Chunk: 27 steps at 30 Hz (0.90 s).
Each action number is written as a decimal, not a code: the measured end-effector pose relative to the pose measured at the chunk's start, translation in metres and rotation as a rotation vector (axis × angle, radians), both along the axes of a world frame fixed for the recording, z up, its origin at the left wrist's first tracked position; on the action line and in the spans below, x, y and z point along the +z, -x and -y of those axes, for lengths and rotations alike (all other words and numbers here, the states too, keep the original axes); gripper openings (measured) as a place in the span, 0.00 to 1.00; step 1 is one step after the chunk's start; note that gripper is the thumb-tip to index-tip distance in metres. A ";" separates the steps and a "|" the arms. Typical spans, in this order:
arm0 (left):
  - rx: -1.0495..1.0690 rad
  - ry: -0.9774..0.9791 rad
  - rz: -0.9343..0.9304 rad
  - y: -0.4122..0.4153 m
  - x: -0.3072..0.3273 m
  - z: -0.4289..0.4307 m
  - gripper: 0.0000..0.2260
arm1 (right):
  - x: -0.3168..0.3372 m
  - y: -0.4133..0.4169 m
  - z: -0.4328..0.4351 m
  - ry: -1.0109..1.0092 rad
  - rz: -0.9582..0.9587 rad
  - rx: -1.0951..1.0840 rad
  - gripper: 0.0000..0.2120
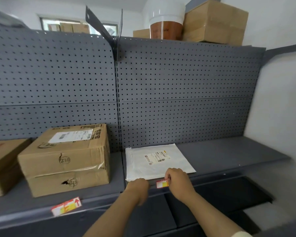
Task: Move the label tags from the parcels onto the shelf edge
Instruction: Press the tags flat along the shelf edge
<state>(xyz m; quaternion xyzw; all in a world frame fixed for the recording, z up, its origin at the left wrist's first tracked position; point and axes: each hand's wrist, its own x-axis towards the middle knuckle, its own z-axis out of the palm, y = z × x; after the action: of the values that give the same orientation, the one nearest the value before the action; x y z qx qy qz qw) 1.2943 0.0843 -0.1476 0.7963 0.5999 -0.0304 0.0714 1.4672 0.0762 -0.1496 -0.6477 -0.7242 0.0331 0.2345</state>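
A white flat mailer parcel lies on the grey shelf, right of centre. Below it, a small red, white and yellow label tag sits against the shelf edge. My right hand pinches the tag's right end with its fingertips. My left hand is curled at the shelf edge just left of the tag, touching the mailer's front corner; whether it holds anything is hidden. A second label tag is stuck on the shelf edge further left, below a brown cardboard box.
Another cardboard box stands at the far left. A perforated grey back panel rises behind the shelf. Boxes and a plastic tub sit on top. A white wall bounds the right side. A lower shelf shows beneath.
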 end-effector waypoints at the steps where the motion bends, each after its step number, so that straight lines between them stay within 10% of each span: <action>1: 0.004 0.005 0.005 0.000 -0.003 -0.001 0.16 | -0.001 0.000 0.000 0.003 0.012 -0.003 0.11; 27: -0.073 -0.036 0.028 0.006 -0.009 0.004 0.18 | -0.016 0.022 -0.012 0.058 0.157 0.059 0.10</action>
<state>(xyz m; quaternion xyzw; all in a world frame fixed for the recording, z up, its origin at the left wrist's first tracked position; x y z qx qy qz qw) 1.2879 0.0799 -0.1564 0.8190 0.5701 -0.0111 0.0643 1.4450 0.0882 -0.1659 -0.6330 -0.7579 0.0101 0.1572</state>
